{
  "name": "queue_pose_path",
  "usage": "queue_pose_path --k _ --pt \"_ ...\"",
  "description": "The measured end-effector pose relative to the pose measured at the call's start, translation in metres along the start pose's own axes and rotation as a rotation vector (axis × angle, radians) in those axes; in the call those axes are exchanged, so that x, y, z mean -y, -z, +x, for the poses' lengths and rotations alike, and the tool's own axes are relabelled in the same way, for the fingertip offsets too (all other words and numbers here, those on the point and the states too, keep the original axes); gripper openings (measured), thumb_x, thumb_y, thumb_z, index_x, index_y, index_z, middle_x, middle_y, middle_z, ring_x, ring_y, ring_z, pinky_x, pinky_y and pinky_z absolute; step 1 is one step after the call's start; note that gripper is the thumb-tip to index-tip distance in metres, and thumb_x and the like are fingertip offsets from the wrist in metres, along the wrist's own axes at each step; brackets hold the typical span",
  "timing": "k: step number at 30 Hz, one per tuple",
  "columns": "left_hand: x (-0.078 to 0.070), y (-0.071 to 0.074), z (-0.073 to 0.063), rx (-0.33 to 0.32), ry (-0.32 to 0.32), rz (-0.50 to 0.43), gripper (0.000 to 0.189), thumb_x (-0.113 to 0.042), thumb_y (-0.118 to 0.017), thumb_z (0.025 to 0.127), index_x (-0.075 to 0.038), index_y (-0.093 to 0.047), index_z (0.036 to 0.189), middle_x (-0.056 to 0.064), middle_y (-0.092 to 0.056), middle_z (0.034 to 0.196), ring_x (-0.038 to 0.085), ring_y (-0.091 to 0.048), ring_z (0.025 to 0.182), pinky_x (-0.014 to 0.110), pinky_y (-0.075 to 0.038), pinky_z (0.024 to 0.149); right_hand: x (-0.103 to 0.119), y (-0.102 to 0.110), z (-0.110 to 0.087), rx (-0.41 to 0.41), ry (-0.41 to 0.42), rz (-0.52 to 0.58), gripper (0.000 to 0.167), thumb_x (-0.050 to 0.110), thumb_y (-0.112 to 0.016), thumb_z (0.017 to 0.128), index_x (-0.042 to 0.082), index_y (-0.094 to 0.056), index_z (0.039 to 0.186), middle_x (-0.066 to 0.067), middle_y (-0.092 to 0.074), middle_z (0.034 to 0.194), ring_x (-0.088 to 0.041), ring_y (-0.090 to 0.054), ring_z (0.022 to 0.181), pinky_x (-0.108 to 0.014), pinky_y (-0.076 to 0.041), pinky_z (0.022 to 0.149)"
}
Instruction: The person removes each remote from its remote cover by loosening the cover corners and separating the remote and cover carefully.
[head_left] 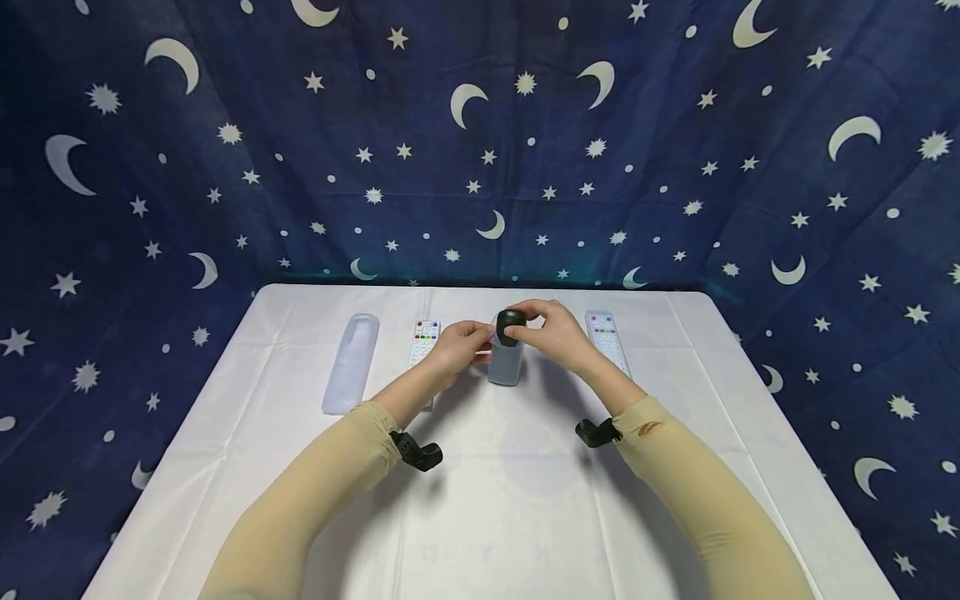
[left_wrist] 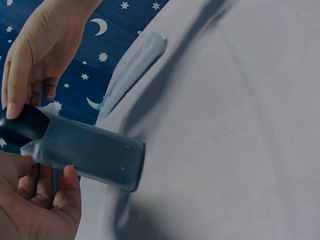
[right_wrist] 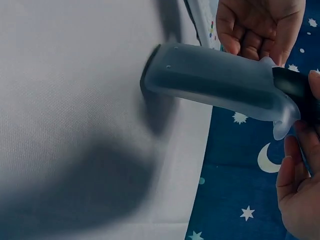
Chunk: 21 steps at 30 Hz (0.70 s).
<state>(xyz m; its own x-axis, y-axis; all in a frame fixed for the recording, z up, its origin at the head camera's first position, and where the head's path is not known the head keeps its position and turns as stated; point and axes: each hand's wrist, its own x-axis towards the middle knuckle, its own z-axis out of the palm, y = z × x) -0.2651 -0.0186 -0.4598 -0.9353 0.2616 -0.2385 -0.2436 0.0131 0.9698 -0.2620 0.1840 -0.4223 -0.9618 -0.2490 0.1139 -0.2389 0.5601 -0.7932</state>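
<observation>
A dark remote control (head_left: pixel 511 323) stands partly inside a translucent silicone cover (head_left: pixel 505 368), its black rounded end sticking out of the opening. My right hand (head_left: pixel 557 335) pinches that black end between thumb and fingers. The left hand (head_left: pixel 459 348) grips the rim of the cover from the other side, with its fingertips along the cover's edge in the left wrist view. Around the remote's black end (left_wrist: pixel 26 126), the cover's lip (right_wrist: pixel 283 131) is flared and folded outward. The covered lower end points down toward the white table (head_left: pixel 510 483).
On the left lies a flat translucent cover (head_left: pixel 352 362). Beside my left hand, a white remote control (head_left: pixel 425 335) with coloured buttons is partly hidden by the arm. Another remote in a translucent cover (head_left: pixel 606 340) lies right of my right hand. A starry blue cloth (head_left: pixel 420 150) hangs behind.
</observation>
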Motion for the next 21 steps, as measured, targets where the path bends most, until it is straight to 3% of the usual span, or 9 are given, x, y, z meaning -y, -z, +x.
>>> queue_pose_path --k 6,12,17,21 --pt "0.001 -0.001 0.001 -0.017 0.001 0.023 0.032 -0.021 -0.055 0.108 0.004 -0.064 0.126 0.013 -0.064 0.118 0.023 -0.063 0.105 0.036 -0.055 0.095 -0.002 0.000 0.004 0.010 -0.008 0.011 0.029 0.032 -0.077 0.093 0.012 -0.073 0.114 -0.003 -0.069 0.104 -0.024 -0.056 0.103 -0.043 -0.047 0.085" --pt "0.006 0.003 -0.003 0.036 -0.019 0.030 0.038 -0.024 -0.056 0.106 -0.001 -0.061 0.135 0.014 -0.064 0.131 0.029 -0.061 0.121 0.048 -0.047 0.106 -0.002 0.007 0.007 -0.034 -0.097 0.134 0.034 0.030 -0.075 0.096 0.004 -0.071 0.117 -0.010 -0.070 0.104 -0.025 -0.060 0.102 -0.040 -0.049 0.086" --pt "0.011 0.007 -0.005 0.061 -0.087 0.032 0.038 -0.028 -0.062 0.104 -0.005 -0.063 0.135 0.011 -0.065 0.130 0.027 -0.063 0.115 0.043 -0.052 0.099 0.000 0.015 0.009 -0.068 -0.188 0.246 0.040 0.031 -0.074 0.096 0.000 -0.068 0.121 -0.013 -0.068 0.112 -0.026 -0.057 0.109 -0.042 -0.045 0.096" --pt "0.012 0.007 -0.005 0.058 -0.114 0.032 0.036 -0.029 -0.062 0.105 -0.005 -0.065 0.131 0.010 -0.067 0.125 0.024 -0.066 0.109 0.039 -0.055 0.094 0.000 0.016 0.011 -0.049 -0.213 0.262 0.040 0.032 -0.074 0.096 0.001 -0.068 0.120 -0.009 -0.068 0.111 -0.026 -0.054 0.106 -0.041 -0.044 0.092"
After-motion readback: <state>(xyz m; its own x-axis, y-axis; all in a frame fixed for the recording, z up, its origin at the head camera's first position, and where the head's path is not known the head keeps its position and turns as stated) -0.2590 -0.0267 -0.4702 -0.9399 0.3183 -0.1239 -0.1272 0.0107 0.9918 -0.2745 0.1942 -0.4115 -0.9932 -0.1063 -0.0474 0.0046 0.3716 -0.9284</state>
